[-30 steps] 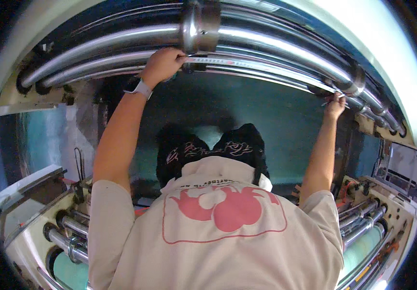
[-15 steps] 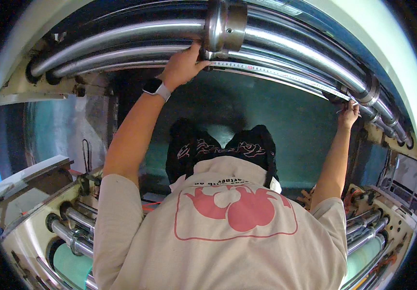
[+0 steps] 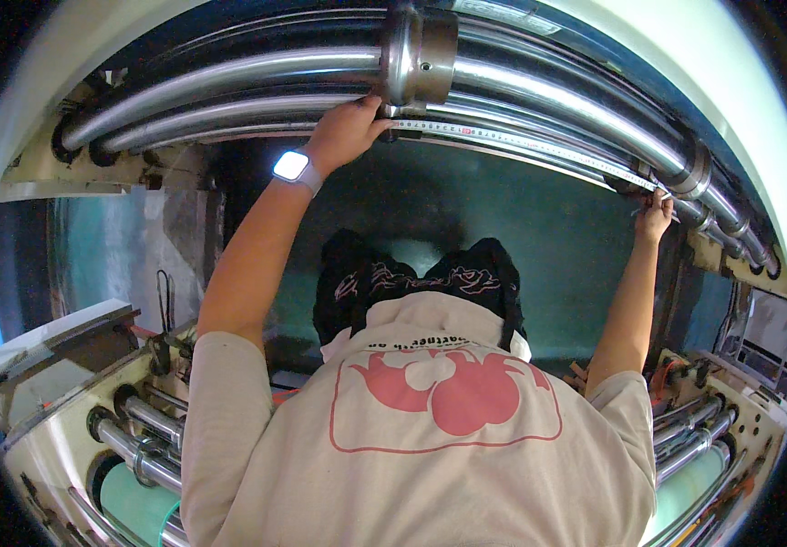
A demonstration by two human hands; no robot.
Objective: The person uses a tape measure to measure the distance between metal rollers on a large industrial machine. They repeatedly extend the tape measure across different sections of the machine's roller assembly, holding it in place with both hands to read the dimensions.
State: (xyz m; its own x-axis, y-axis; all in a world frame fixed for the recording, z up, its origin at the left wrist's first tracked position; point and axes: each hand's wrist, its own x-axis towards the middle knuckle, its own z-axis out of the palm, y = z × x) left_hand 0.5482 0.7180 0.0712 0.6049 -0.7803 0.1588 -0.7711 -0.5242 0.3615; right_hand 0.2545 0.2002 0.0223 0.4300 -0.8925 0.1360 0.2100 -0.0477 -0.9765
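Note:
A white tape measure is stretched along the steel shafts between my two hands. My left hand is closed at its left end, right beneath a thick metal collar, with the thumb at the tape and the fingertips partly hidden behind the shaft. At the far right, my right hand pinches the other end beside a smaller collar; what else it may hold there is too small to make out. A watch with a lit face is on my left wrist.
Long polished shafts cross the machine at the top, under a pale curved frame. Below them lies a dark green floor. More rollers stand at the lower left, near a green cylinder, and at the lower right.
The watch face has lit up. My left hand and the left tape end sit slightly lower in the picture, as do the shafts. Both hands keep their hold.

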